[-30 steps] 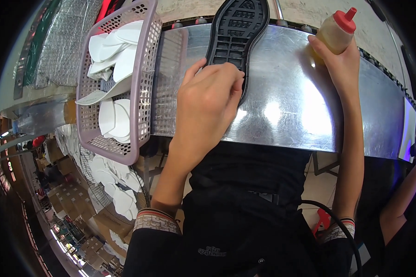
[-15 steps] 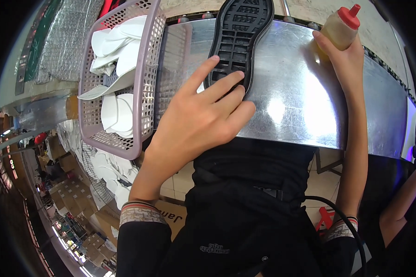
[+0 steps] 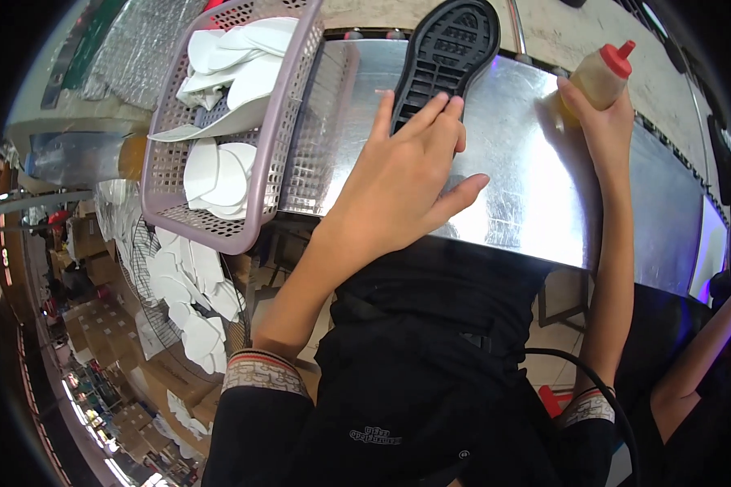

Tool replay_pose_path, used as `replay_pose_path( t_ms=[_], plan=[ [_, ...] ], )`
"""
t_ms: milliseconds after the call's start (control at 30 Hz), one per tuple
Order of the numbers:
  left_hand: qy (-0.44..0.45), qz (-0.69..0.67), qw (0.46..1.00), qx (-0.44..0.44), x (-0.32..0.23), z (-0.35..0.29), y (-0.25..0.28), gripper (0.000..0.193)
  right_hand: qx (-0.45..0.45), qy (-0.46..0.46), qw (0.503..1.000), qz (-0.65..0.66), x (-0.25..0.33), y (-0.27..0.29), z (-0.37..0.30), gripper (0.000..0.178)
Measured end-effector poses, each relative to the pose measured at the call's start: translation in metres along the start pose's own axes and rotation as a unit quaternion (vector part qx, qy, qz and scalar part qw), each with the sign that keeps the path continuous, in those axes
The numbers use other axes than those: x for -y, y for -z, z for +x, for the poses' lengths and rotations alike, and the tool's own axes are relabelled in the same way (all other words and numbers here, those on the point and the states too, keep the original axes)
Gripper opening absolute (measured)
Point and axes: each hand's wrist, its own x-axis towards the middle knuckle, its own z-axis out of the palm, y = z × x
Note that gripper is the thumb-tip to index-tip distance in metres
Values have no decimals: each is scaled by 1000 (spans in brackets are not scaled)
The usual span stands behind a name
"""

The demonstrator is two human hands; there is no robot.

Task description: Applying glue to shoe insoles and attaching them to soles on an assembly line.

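Observation:
A black shoe sole (image 3: 449,50), its grid of ribs and hollows facing up, lies lengthwise at the metal worktop's far side. Over its near end stretches my left hand (image 3: 402,174), fingers extended and thumb spread, fingertips on or just above the sole. The palm hides the sole's near end. Off to the right, my right hand (image 3: 605,122) is wrapped round a squeeze bottle (image 3: 593,79) with a red nozzle cap and yellowish liquid inside. The bottle is held nearly upright, tilted slightly right, apart from the sole.
A pale purple perforated basket (image 3: 266,174) with white cut pieces (image 3: 227,174) stands left of the shiny metal worktop (image 3: 512,187). Below it, more white pieces (image 3: 191,292) lie in a wire basket. Another person's arm (image 3: 690,381) shows at the lower right.
The view has shifted a little. My left thumb, tucked out of sight before, now sticks out to the right, and the fingers lie closer together. My right hand keeps hold of the squeeze bottle.

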Motion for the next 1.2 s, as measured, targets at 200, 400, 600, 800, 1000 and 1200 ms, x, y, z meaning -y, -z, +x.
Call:
replay_pose_path(
  t_ms=[200, 400, 600, 800, 1000, 1200],
  plan=[
    [29, -75, 997, 15, -10, -22, 19, 41, -10, -30, 999, 4, 8, 2, 0, 48],
    [30, -327, 926, -187, -41, -61, 43, 35, -11, -6, 999, 39, 0, 5, 1, 51],
    [-268, -608, 583, -468, -108, -43, 89, 18, -4, -30, 1000, -3, 0, 4, 0, 47],
    [-320, -577, 561, -500, -97, -54, 114, 12, 6, -13, 1000, -24, -7, 3, 6, 43],
    [-204, -750, 562, -283, -94, -86, 133, 12, 6, -11, 999, -47, -19, 11, 9, 44],
    [-158, -633, 593, -473, -109, -82, 125, 12, 20, -31, 999, -35, -7, -1, 5, 42]
  ],
)
